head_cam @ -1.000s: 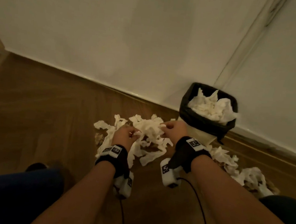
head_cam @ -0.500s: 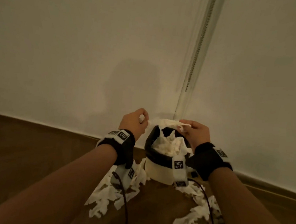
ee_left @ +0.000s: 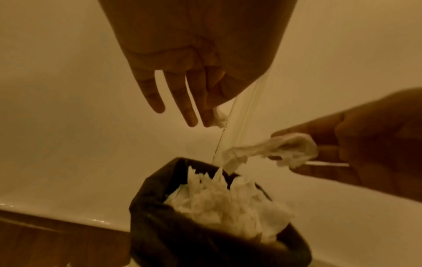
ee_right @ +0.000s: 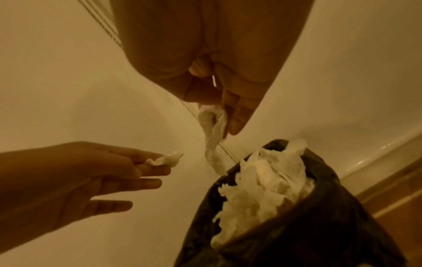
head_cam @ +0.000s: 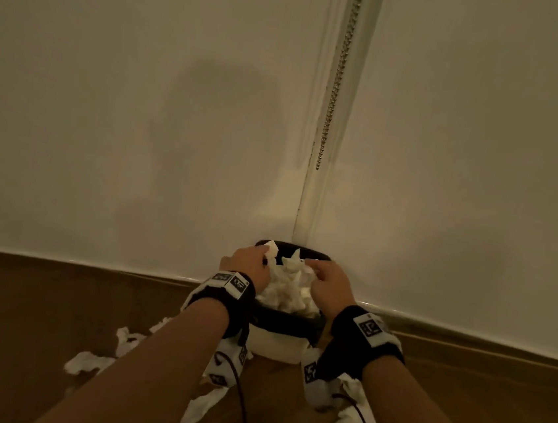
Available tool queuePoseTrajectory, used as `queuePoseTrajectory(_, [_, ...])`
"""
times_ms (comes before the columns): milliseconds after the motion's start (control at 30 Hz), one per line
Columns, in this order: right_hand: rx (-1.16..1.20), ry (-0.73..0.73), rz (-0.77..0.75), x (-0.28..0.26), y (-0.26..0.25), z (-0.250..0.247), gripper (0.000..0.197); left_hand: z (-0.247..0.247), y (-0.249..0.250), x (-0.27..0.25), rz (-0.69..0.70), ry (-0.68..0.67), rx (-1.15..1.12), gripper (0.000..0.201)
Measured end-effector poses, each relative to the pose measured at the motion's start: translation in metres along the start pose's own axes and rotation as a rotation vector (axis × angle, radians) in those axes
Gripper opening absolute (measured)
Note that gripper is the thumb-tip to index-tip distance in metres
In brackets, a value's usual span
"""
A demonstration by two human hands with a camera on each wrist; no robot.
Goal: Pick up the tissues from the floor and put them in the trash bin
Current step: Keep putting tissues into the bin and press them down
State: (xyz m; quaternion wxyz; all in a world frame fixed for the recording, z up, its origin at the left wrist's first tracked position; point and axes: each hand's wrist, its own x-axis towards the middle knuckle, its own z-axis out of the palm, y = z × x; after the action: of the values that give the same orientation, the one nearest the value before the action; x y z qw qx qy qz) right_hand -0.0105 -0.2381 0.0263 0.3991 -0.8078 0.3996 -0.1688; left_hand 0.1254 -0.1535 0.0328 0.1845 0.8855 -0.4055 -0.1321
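A small trash bin (head_cam: 277,344) with a black liner (ee_left: 160,227) stands at the wall corner, heaped with white tissues (head_cam: 284,293). Both hands hover just over its mouth. My left hand (head_cam: 264,256) pinches a small tissue scrap (ee_right: 166,159) between thumb and forefinger, its other fingers (ee_left: 157,104) straight. My right hand (head_cam: 314,270) pinches a longer tissue strip (ee_right: 213,130) that dangles down to the heap. More torn tissues (head_cam: 89,362) lie on the wooden floor on both sides of my forearms.
White walls meet in a corner directly behind the bin, and a bead chain (head_cam: 336,79) hangs down there. A skirting strip (head_cam: 58,262) runs along the floor edge. Cables from the wrist cameras (head_cam: 243,410) hang under my arms.
My hands lifted a tissue off the floor pile and carried it to the bin. It spanned both hands half a second ago; now each hand holds a separate piece, lower over the heap.
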Motion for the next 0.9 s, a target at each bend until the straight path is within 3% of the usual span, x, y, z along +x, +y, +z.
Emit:
queuePoseTrajectory(100, [0.001,-0.086,-0.001,0.008,0.007,0.016,0.057,0.022,0.0,0.017,-0.005,-0.09,0.176,0.055])
queuePoseTrajectory(200, [-0.14,-0.132,-0.049,0.022,0.011,0.029,0.051,0.04,0.001,0.03,0.043,-0.084,0.261,0.058])
queuePoseTrajectory(333, [-0.496,-0.25,-0.083,0.042,0.015,0.05,0.052,0.059,0.003,0.032,0.012,-0.123,0.291,0.061])
queuePoseTrajectory(467, [-0.547,-0.243,-0.002,0.047,0.023,0.059,0.065,0.07,-0.005,0.029,-0.021,-0.115,0.272,0.057])
queuePoseTrajectory(567, [-0.567,-0.138,0.044,0.043,0.028,0.058,0.065,0.072,-0.015,0.027,0.004,-0.037,0.273,0.06])
queuePoseTrajectory(767, [-0.561,0.042,0.024,0.031,0.012,0.05,0.08,0.063,-0.027,0.019,0.03,0.282,0.152,0.05])
queuePoseTrajectory(900, [-0.468,0.115,-0.101,0.026,-0.004,0.056,0.066,0.044,-0.049,0.014,0.024,0.351,0.121,0.048])
